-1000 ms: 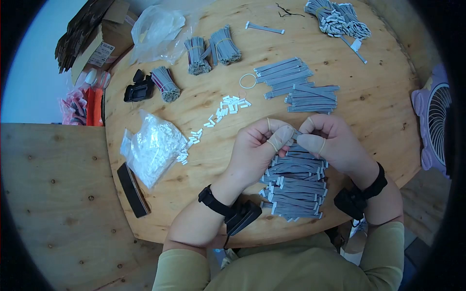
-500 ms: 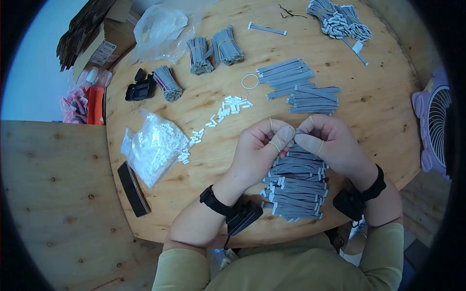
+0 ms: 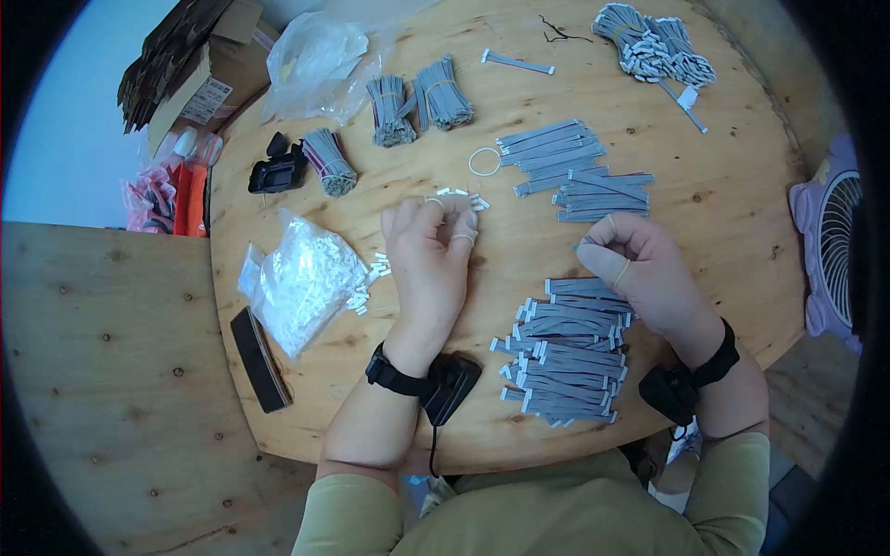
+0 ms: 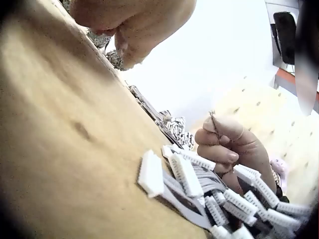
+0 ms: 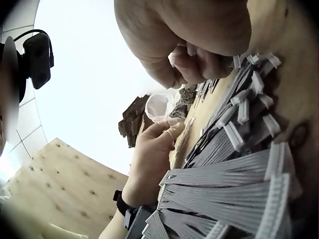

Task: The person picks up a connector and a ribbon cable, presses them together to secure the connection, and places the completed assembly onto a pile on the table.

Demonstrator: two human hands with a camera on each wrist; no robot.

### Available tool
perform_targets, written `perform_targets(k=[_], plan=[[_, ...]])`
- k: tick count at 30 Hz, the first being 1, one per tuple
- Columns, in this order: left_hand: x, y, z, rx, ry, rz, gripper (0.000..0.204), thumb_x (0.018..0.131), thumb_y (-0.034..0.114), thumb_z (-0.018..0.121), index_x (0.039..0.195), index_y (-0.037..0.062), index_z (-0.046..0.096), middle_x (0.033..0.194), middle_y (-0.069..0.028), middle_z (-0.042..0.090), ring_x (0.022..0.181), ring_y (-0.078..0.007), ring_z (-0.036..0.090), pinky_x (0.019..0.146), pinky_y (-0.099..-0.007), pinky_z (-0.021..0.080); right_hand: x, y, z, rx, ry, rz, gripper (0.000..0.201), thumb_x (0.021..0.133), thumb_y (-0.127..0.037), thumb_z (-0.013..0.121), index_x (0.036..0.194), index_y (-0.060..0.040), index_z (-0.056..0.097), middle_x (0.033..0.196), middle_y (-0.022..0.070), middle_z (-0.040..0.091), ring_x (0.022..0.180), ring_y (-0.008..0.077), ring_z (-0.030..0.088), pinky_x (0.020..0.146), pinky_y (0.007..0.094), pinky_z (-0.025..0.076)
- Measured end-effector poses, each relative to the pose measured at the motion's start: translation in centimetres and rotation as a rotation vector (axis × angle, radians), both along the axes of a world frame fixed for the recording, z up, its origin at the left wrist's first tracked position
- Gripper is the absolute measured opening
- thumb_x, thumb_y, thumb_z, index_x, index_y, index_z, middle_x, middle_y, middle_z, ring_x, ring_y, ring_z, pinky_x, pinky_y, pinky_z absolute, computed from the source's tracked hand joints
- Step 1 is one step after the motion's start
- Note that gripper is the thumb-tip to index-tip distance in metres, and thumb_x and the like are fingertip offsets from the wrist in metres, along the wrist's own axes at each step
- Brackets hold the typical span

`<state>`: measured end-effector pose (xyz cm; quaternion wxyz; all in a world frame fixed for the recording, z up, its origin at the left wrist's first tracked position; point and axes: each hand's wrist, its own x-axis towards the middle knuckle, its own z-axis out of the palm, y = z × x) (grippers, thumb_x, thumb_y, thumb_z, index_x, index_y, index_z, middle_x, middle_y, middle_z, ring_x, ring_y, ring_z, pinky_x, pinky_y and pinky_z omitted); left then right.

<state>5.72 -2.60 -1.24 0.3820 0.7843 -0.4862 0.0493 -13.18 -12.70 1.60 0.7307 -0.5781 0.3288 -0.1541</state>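
My left hand (image 3: 431, 248) is over the small scatter of white connector housings (image 3: 479, 201), fingers bent down to the table and hiding part of it. Whether its fingertips hold a housing I cannot tell. My right hand (image 3: 640, 264) pinches a grey ribbon cable between thumb and forefinger; its thin wire ends (image 4: 213, 119) stick up past the fingertips in the left wrist view. Finger cots cover the thumb and forefinger of both hands. Below the right hand lies a heap of grey ribbon cables (image 3: 570, 361) with white connectors on their ends.
Loose ribbon cables (image 3: 565, 157) lie beyond the right hand, beside a rubber band (image 3: 484, 162). A bag of white housings (image 3: 311, 278) sits at left, near a dark flat case (image 3: 261, 361). Tied cable bundles (image 3: 443, 93) stand farther back. A purple fan (image 3: 825, 241) is at right.
My left hand has left the right hand and moved left to the scattered white housings. The right hand stays above the cable heap, still pinching the cable.
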Motion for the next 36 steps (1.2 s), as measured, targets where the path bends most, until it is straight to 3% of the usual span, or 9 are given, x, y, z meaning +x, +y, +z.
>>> perform_targets(k=[2, 11, 14, 17, 18, 22, 28, 36], plan=[[-0.3, -0.2, 0.1, 0.021, -0.002, -0.012, 0.010, 0.069, 0.007, 0.066, 0.078, 0.0056, 0.063, 0.064, -0.0038, 0.047, 0.070, -0.0192, 0.041, 0.062, -0.0293, 0.035, -0.1, 0.0, -0.1, -0.011, 0.010, 0.002, 0.007, 0.080, -0.009, 0.057, 0.076, -0.0041, 0.054, 0.066, -0.0038, 0.052, 0.057, 0.0003, 0.044, 0.050, 0.0166, 0.037], [0.7, -0.9, -0.5, 0.136, -0.120, -0.073, 0.009, 0.070, 0.008, 0.064, 0.077, 0.0042, 0.059, 0.069, -0.0068, 0.047, 0.070, -0.0215, 0.040, 0.064, -0.0314, 0.033, 0.1, 0.2, -0.2, -0.042, 0.024, 0.013, 0.007, 0.079, -0.009, 0.058, 0.078, -0.0029, 0.055, 0.068, -0.0035, 0.053, 0.059, 0.0008, 0.046, 0.052, 0.0172, 0.038], [0.2, -1.1, 0.1, 0.023, -0.104, -0.117, 0.007, 0.076, 0.008, 0.059, 0.078, 0.0028, 0.055, 0.072, -0.0043, 0.049, 0.069, -0.0166, 0.043, 0.063, -0.0284, 0.036, 0.0, 0.1, 0.0, -0.026, 0.026, 0.024, 0.007, 0.079, -0.010, 0.058, 0.079, -0.0029, 0.056, 0.068, -0.0033, 0.054, 0.059, 0.0010, 0.046, 0.052, 0.0174, 0.038], [-1.9, -1.0, 0.5, -0.117, 0.696, -0.251, 0.007, 0.082, 0.008, 0.054, 0.078, 0.0026, 0.052, 0.076, -0.0013, 0.050, 0.068, -0.0102, 0.045, 0.063, -0.0233, 0.039, 0.0, 0.0, 0.1, -0.017, 0.035, 0.036, 0.008, 0.079, -0.010, 0.058, 0.079, -0.0030, 0.056, 0.068, -0.0031, 0.054, 0.059, 0.0010, 0.046, 0.051, 0.0173, 0.038], [-2.3, -1.0, 0.3, -0.145, 0.787, -0.324, 0.008, 0.085, 0.009, 0.052, 0.083, 0.0019, 0.055, 0.079, -0.0007, 0.053, 0.069, -0.0062, 0.048, 0.062, -0.0194, 0.041, -0.1, 0.0, 0.1, -0.009, 0.038, 0.042, 0.008, 0.079, -0.011, 0.058, 0.079, -0.0031, 0.056, 0.068, -0.0030, 0.054, 0.059, 0.0009, 0.046, 0.051, 0.0171, 0.038], [-3.2, -0.7, 0.5, 0.005, 1.380, -0.556, 0.019, 0.084, 0.008, 0.052, 0.101, -0.0013, 0.055, 0.082, -0.0055, 0.059, 0.070, -0.0082, 0.053, 0.062, -0.0198, 0.044, -0.2, -0.2, -0.1, 0.006, 0.024, 0.065, 0.007, 0.079, -0.010, 0.059, 0.080, -0.0029, 0.056, 0.069, -0.0026, 0.054, 0.058, 0.0007, 0.046, 0.051, 0.0165, 0.038], [-3.1, -0.2, 1.2, 0.049, 1.724, -0.641, 0.018, 0.083, 0.008, 0.053, 0.097, -0.0021, 0.055, 0.085, -0.0082, 0.060, 0.075, -0.0116, 0.058, 0.067, -0.0219, 0.049, -0.1, 0.1, -0.2, 0.056, -0.095, 0.081, 0.006, 0.078, -0.006, 0.059, 0.080, -0.0028, 0.055, 0.069, -0.0021, 0.055, 0.060, 0.0011, 0.049, 0.051, 0.0161, 0.039], [-3.0, 0.0, 0.8, 0.010, 1.870, -0.614, 0.017, 0.081, 0.006, 0.056, 0.095, -0.0030, 0.055, 0.082, -0.0092, 0.060, 0.070, -0.0124, 0.059, 0.063, -0.0203, 0.050, -0.4, -0.1, -0.4, 0.078, -0.130, 0.148, 0.005, 0.078, -0.006, 0.059, 0.079, -0.0026, 0.055, 0.070, -0.0015, 0.056, 0.060, 0.0016, 0.050, 0.052, 0.0167, 0.040]])
